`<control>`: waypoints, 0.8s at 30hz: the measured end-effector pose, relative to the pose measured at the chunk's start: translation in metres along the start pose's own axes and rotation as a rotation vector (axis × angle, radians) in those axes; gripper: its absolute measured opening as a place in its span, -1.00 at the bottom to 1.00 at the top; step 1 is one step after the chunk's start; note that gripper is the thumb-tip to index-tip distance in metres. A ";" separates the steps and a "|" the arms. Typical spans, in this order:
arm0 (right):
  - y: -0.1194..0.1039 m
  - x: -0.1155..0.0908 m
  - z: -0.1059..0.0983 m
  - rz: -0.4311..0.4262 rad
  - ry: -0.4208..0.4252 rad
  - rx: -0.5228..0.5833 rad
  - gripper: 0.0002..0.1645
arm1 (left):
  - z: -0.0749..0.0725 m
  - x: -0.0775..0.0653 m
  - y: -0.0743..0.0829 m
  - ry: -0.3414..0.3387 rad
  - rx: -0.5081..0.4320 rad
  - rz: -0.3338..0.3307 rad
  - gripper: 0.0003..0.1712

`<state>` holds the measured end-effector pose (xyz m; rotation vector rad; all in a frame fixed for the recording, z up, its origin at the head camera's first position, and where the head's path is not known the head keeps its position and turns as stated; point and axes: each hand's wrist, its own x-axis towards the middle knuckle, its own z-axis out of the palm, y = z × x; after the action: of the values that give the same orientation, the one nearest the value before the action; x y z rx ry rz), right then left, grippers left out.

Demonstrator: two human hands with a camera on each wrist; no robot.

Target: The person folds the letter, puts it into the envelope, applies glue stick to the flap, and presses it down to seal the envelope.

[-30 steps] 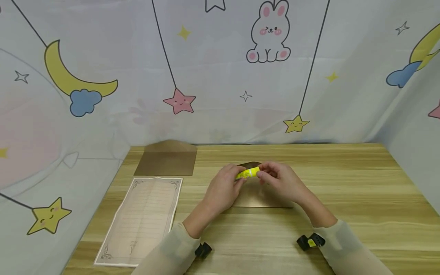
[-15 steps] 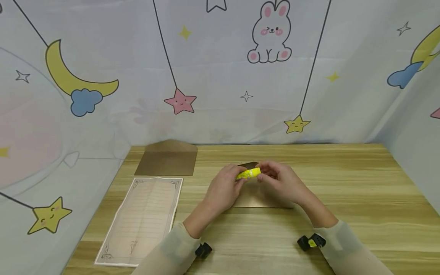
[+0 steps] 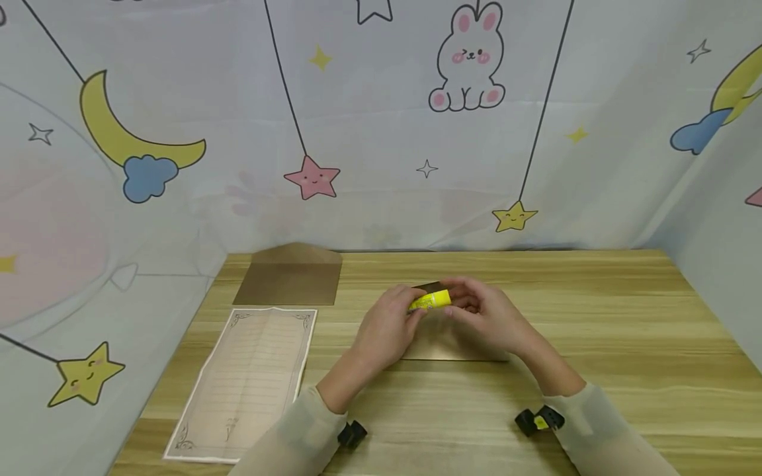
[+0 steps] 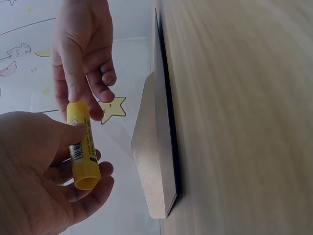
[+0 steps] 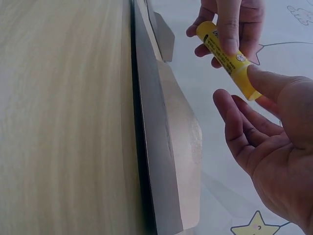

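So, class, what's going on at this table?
A person's left hand holds a yellow glue stick while the right hand pinches one end. Beneath them, an envelope lies on the wooden table with its flap open. Off to the left are a second envelope, also open, and a sheet of lined paper, neither in hand.

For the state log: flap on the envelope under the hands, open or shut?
Open: both wrist views show the flap spread out beyond the envelope body.

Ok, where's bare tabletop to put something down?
Widest: table right of the right grip, out to the right edge. Smaller: between the sleeves, in front of the near envelope. Crowded: left side, with lined paper and far envelope; centre, that envelope beneath the glue stick.
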<state>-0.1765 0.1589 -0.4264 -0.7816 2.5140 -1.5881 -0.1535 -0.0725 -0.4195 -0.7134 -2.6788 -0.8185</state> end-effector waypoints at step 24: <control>-0.001 -0.001 0.002 -0.020 -0.004 -0.016 -0.47 | -0.002 -0.001 0.000 -0.004 -0.008 -0.001 -0.68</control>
<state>-0.1749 0.1574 -0.4264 -0.8129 2.5273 -1.5724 -0.1528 -0.0739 -0.4185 -0.7165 -2.6809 -0.8296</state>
